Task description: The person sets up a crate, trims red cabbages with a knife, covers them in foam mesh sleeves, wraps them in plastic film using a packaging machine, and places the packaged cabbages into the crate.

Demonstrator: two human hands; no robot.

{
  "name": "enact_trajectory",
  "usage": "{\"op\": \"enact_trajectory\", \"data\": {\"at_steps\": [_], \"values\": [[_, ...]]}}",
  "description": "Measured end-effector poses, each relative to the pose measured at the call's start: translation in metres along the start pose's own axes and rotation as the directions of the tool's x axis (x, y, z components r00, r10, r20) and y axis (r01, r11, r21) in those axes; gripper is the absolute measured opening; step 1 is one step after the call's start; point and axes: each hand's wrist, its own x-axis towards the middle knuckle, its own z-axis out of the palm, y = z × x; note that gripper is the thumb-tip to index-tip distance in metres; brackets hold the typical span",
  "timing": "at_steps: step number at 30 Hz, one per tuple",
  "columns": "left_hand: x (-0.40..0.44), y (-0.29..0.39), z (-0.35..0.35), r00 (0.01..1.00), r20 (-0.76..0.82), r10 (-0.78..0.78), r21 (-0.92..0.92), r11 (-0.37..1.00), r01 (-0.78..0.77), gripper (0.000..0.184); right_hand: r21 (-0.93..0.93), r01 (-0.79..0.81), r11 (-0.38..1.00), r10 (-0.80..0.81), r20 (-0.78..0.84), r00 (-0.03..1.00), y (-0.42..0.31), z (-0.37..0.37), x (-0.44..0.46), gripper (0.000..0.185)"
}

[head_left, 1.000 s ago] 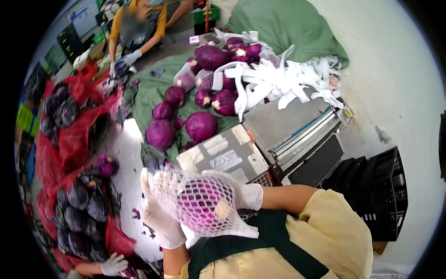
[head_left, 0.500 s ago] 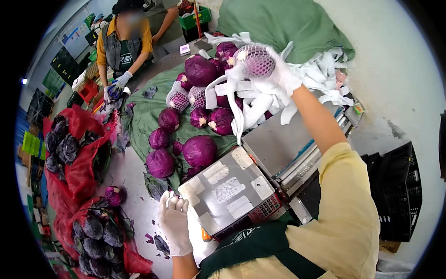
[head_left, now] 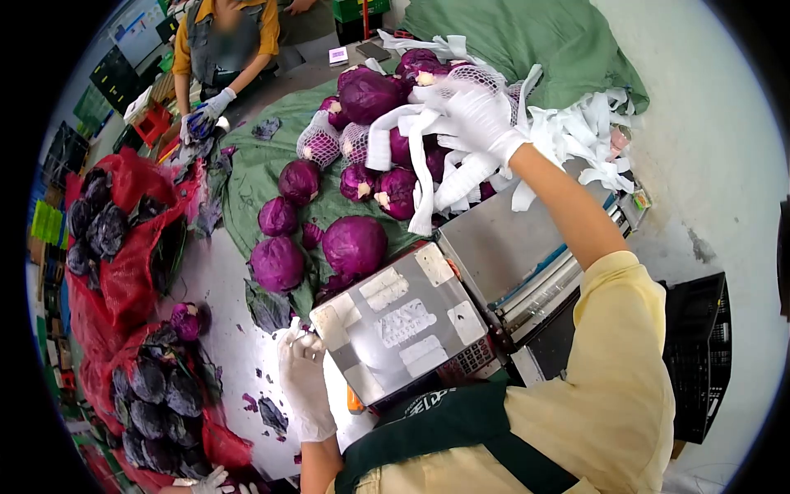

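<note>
My right hand, in a white glove and slightly blurred, is over the pile of white foam net sleeves with its fingers apart. Just beyond it lies a red cabbage in a white foam net, partly hidden by the hand. Bare red cabbages and another netted cabbage lie to its left on green cloth. My left hand, also gloved, is beside the left edge of a weighing scale. Its fingers are curled in; whatever they hold, if anything, is hidden.
A flat metal machine adjoins the scale. Red mesh sacks with dark cabbages stand at the left. A co-worker's gloved hands are across the table, and another person's gloved hand shows at the bottom. Black crates stand at right.
My right hand has come off the netted cabbage, which now lies beyond it, and its fingers have spread over the sleeves. My left hand stays by the scale. Another gloved hand has appeared bottom left.
</note>
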Motion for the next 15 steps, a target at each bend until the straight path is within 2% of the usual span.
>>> {"op": "enact_trajectory", "data": {"at_steps": [2,3,4,5,6,8,9,10,11,12,13,14,15], "values": [[0.001,-0.004,0.0,0.999,0.012,0.038,-0.041,0.998,-0.038,0.03,-0.062,0.073,0.995,-0.079,-0.107,0.991,-0.007,0.012,-0.006,0.024],[-0.008,-0.001,-0.004,0.989,0.133,0.059,-0.006,0.998,-0.059,0.03,-0.065,0.089,0.994,-0.091,-0.031,0.995,-0.015,0.021,-0.001,0.024],[-0.007,0.0,-0.003,0.993,0.111,0.046,-0.023,0.999,-0.044,0.028,-0.066,0.08,0.995,-0.075,0.08,0.994,-0.011,0.021,-0.008,0.024],[-0.003,0.001,-0.01,0.986,0.146,0.083,0.034,0.995,-0.089,0.029,0.093,-0.092,0.991,0.088,0.042,0.995,-0.015,0.026,-0.004,0.01],[-0.017,0.003,-0.024,0.982,0.13,0.137,0.066,0.987,-0.147,0.031,0.282,-0.418,0.864,0.415,0.071,0.907,-0.051,-0.007,0.018,0.017],[-0.017,0.004,-0.026,0.976,0.138,0.17,0.133,0.973,-0.189,0.03,0.505,-0.458,0.732,0.499,0.06,0.864,-0.081,-0.038,0.02,0.025],[-0.02,0.007,-0.023,0.979,0.1,0.176,0.213,0.958,-0.193,0.033,0.515,-0.628,0.584,0.517,0.361,0.776,-0.103,-0.058,0.03,0.032],[-0.024,0.01,-0.015,0.982,0.069,0.178,0.298,0.935,-0.19,0.037,0.521,-0.604,0.604,0.431,0.423,0.797,-0.13,-0.078,0.034,0.033],[-0.029,0.012,-0.005,0.972,0.095,0.217,0.285,0.929,-0.235,0.045,0.645,-0.436,0.628,0.247,0.366,0.897,-0.152,-0.084,0.027,0.035],[-0.033,0.013,0.006,0.959,0.125,0.254,0.269,0.922,-0.279,0.053,0.766,-0.543,0.345,0.156,0.524,0.837,-0.176,-0.084,0.021,0.04],[-0.036,0.012,0.01,0.952,0.146,0.271,0.248,0.921,-0.3,0.057,0.703,-0.653,0.281,0.031,0.673,0.739,-0.199,-0.095,0.018,0.039],[-0.038,0.012,0.014,0.943,0.168,0.289,0.227,0.919,-0.322,0.062,0.834,-0.421,0.356,0.018,0.444,0.896,-0.22,-0.082,0.005,0.04],[-0.043,0.016,0.02,0.953,0.151,0.263,0.184,0.94,-0.288,0.051,0.785,-0.53,0.32,-0.031,0.568,0.823,-0.234,-0.094,0.004,0.043]]}}
